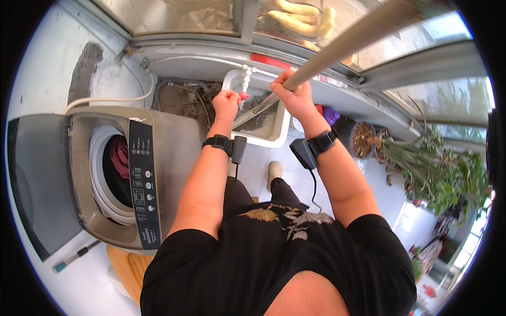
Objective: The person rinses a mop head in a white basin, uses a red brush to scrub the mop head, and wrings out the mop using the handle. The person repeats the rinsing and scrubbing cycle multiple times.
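Note:
My right hand [291, 94] grips a long pale pole [328, 51] that slants from the upper right down into a white utility sink [280, 136]. Its lower end is in the sink, where a mop head and water seem to lie, though the details are blurred. At the sink's left side, my left hand [227, 104] has its fingers curled beside the red handle of a tap [243, 95] on a white plastic pipe [246, 79]. Whether the fingertips touch the handle is unclear.
A top-loading washing machine [174, 158] with its lid [41, 177] up and a red cloth [119, 157] inside stands at left. Right of the sink are a purple bottle [331, 116] and potted plants [363, 140]. Windows [189, 17] run behind; a wooden stool or board [128, 268] lies lower left.

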The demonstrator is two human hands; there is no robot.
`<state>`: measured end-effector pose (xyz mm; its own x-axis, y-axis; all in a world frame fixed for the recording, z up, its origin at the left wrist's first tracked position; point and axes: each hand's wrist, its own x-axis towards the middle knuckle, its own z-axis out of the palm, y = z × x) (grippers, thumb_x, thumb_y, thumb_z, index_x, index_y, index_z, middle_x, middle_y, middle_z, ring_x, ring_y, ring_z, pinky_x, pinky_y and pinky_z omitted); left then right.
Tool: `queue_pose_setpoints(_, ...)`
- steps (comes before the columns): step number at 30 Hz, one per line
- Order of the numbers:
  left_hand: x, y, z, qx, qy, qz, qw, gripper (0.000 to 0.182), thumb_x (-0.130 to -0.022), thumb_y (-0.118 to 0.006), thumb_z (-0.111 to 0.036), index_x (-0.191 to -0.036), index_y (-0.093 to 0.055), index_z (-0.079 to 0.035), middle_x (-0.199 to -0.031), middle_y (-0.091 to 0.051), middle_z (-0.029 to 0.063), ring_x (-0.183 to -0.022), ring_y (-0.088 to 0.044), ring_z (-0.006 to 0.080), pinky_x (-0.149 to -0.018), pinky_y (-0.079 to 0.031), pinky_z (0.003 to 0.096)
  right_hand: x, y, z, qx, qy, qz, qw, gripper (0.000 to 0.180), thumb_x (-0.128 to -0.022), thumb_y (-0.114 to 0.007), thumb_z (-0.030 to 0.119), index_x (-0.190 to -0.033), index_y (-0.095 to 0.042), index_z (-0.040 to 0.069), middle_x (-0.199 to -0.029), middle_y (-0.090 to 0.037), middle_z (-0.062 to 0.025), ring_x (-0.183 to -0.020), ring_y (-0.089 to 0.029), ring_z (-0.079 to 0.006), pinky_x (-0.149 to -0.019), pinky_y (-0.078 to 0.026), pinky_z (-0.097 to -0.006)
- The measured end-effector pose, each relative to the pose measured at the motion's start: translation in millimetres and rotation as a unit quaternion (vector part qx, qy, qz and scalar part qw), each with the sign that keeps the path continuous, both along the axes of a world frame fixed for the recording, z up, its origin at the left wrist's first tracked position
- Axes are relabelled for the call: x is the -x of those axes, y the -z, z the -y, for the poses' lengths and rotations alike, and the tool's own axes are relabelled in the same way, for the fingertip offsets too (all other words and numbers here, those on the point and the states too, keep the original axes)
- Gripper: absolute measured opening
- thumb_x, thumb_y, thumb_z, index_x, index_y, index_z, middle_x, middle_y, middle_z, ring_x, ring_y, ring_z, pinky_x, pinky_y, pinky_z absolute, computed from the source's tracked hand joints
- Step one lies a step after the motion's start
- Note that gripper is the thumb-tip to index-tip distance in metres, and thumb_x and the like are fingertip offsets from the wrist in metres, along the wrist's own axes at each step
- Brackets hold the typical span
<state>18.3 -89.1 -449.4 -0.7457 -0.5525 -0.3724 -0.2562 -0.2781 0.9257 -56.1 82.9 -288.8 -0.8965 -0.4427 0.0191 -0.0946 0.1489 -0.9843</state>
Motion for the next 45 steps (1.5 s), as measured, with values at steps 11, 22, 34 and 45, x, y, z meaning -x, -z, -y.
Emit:
queue_pose_setpoints(11,22.3,150.3,-29.9,0.225,-0.023,0.251,0.941,0.038,-0.069,-0.076,-0.032,-0.084,-0.058,-0.002,-0.081,-0.065,0.0165,-0.077,-0.062,0.0351,-0.07,-0.048,0.0433,22.0,25.7,27.1,0.082,-0.032,-0.08,0.993,0.011,-0.084,-0.06,0.001,-0.078,-0.051,0.002,-0.071,-0.056,-0.004,-0.064,-0.052,-0.0091,-0.059,-0.044,-0.0248)
queue_pose_setpoints(22,77.4,183.7,-41.9,0.262,-0.074,0.275,0.922,0.058,-0.061,-0.082,-0.026,-0.098,-0.049,0.004,-0.096,-0.059,0.0237,-0.093,-0.059,0.0409,-0.081,-0.048,0.0456,29.0,29.9,37.7,0.148,-0.038,-0.076,0.985,0.017,-0.078,-0.069,0.001,-0.074,-0.052,0.003,-0.067,-0.054,0.0007,-0.058,-0.048,-0.0056,-0.051,-0.041,-0.0222)
queue_pose_setpoints(34,53.7,204.3,-7.3,0.479,0.151,0.027,0.864,0.023,-0.07,-0.057,0.008,-0.088,-0.056,-0.005,-0.09,-0.054,0.0147,-0.088,-0.049,0.0369,-0.077,-0.043,0.0459,30.6,28.5,40.8,0.121,-0.021,-0.1,0.987,0.018,-0.074,-0.069,-0.001,-0.071,-0.052,0.004,-0.065,-0.052,0.0025,-0.059,-0.043,-0.0059,-0.053,-0.038,-0.0223)
queue_pose_setpoints(45,44.2,66.7,0.3,0.258,0.272,0.016,0.927,0.052,-0.071,-0.065,-0.001,-0.121,-0.056,-0.006,-0.107,-0.063,0.017,-0.095,-0.062,0.0303,-0.085,-0.05,0.036,18.7,24.0,32.3,0.088,-0.031,-0.011,0.996,0.013,-0.081,-0.065,0.002,-0.076,-0.054,0.004,-0.07,-0.056,-0.0006,-0.064,-0.053,-0.0076,-0.059,-0.043,-0.0236)
